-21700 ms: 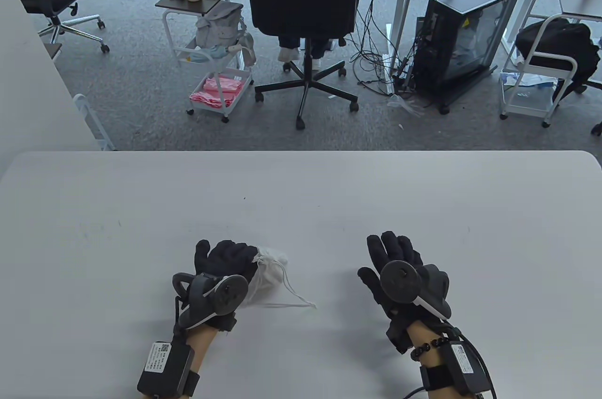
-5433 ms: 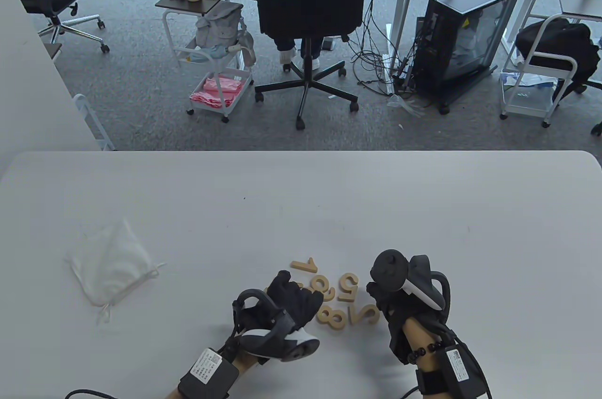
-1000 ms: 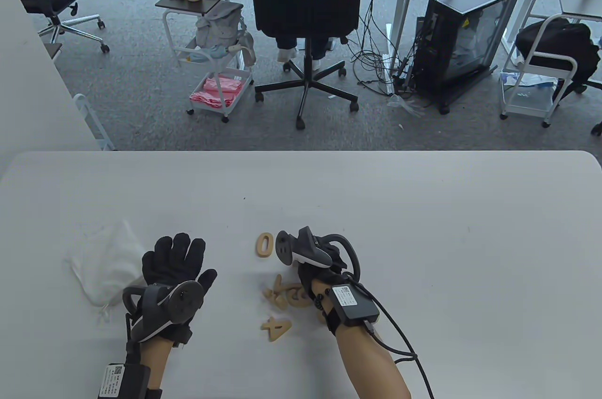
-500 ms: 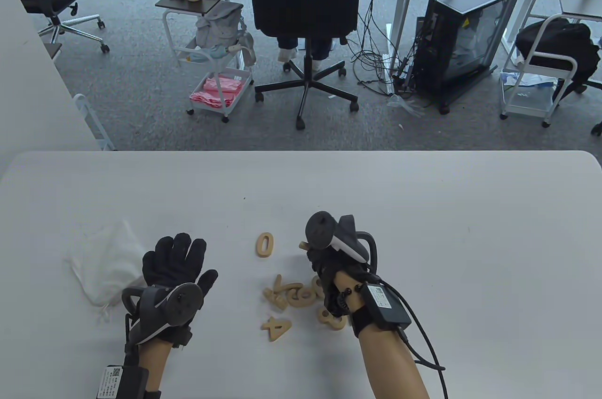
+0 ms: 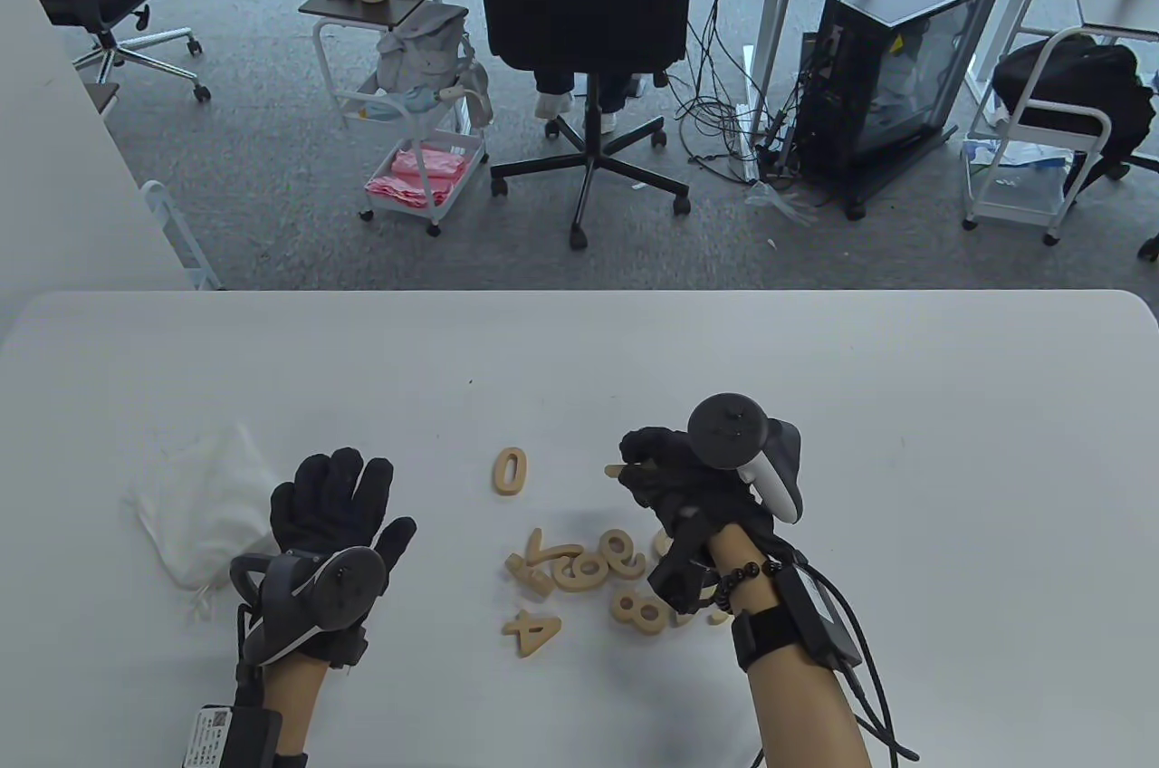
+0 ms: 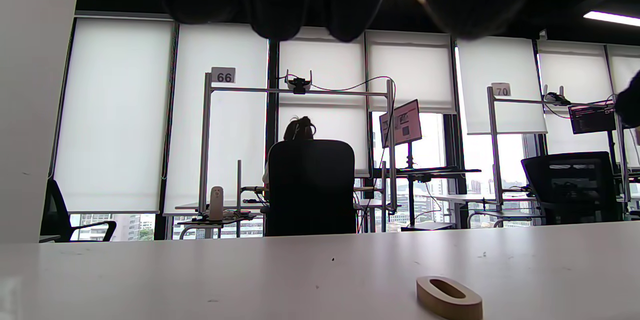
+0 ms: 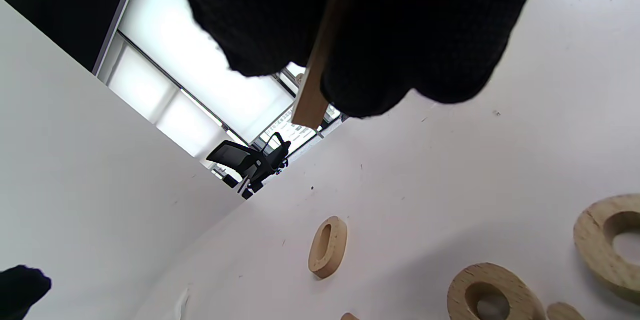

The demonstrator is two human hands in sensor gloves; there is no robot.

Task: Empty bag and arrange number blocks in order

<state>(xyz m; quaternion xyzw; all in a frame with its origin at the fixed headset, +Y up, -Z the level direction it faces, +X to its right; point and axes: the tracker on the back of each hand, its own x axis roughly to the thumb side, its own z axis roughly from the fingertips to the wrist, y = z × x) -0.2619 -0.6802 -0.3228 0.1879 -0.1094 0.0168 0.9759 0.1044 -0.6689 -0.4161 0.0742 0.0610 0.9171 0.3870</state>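
one block [image 7: 320, 67], perhaps the 1, pinched in right hand [image 5: 688, 478].

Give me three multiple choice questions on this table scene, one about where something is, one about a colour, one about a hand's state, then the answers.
1. Where does the 0 block lie?
A. alone, beyond the pile
B. on the bag
C. under the left hand

2. What colour is the bag?
A. red
B. white
C. black

3. What is the right hand doing?
A. lying flat
B. pinching a wooden block
C. holding the bag

Answers: 1 A, it sits apart from the pile. 2 B, white cloth. 3 B, a wooden block shows between its fingers.
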